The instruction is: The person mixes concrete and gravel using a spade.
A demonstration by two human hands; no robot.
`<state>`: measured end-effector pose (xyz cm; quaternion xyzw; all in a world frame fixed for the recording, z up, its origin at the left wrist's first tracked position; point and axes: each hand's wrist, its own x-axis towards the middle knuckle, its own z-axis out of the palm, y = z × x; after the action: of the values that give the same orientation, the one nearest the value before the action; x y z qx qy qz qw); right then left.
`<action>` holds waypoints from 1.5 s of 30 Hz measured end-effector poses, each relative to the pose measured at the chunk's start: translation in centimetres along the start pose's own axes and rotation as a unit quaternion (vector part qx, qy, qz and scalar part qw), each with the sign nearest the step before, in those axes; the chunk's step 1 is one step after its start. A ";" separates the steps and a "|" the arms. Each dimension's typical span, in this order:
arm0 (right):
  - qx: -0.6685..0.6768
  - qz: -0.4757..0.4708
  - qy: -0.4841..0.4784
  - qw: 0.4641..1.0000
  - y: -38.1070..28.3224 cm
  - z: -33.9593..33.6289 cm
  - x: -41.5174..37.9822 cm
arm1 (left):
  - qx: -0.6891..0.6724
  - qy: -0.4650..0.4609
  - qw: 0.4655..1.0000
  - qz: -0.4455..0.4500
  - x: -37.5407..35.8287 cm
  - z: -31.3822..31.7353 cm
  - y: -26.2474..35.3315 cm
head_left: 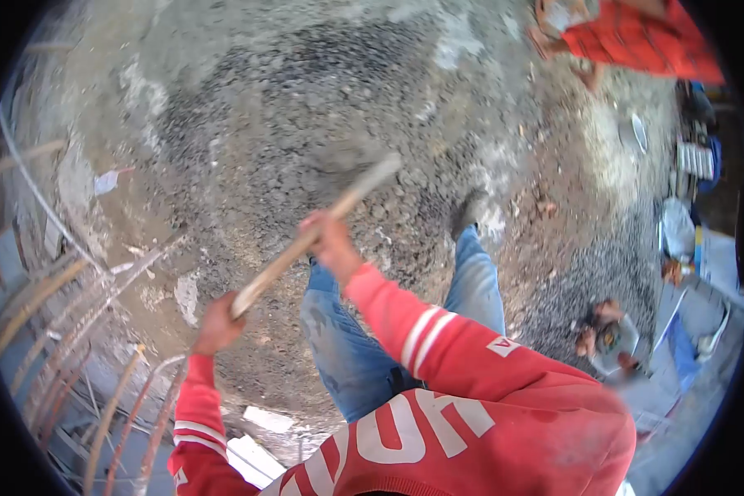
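Left hand: here it is, my left hand (pixel 219 324), fingers clamped round the near end of the wooden handle (pixel 285 260).
Right hand: and my right hand (pixel 332 244) is further up, its fingers closed on that same handle, well apart from the left.
Handle: slanting up and to the right over the grey, stony ground (pixel 256 132), its far end (pixel 380 171) pale and blurred; whether that end touches down, I cannot tell.
Sleeves: red with white stripes, both reaching in from my red sweatshirt (pixel 521 422).
Legs: blue jeans (pixel 339 347), set apart, a dark shoe (pixel 469 211) planted on the right.
Left side: long poles (pixel 112 405) crowding the edge, pale slabs (pixel 269 419) near my left sleeve.
Top right: a person in red checked cloth (pixel 636 41), bare feet showing.
Right side: a pale basin (pixel 639 134) on the ground; lower down, another person (pixel 616 339) beside dark gravel (pixel 566 302).
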<state>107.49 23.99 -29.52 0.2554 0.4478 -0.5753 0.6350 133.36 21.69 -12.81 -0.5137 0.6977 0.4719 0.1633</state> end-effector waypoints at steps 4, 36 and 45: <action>-0.066 -0.009 0.029 0.997 2.4 1.8 -7.0 | 0.084 0.041 0.995 -0.042 -4.3 2.9 -5.2; -0.641 -0.041 0.183 0.744 -19.6 -31.5 3.4 | -0.291 -0.140 0.907 -0.270 19.3 41.8 27.7; -0.099 0.153 0.115 0.976 -23.5 -15.1 -1.5 | -0.272 -0.257 0.914 -0.158 12.5 13.6 26.2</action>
<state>80.87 32.54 -30.79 0.3210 0.5285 -0.3906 0.6819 101.81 26.65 -15.65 -0.5024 0.3862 0.7272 0.2637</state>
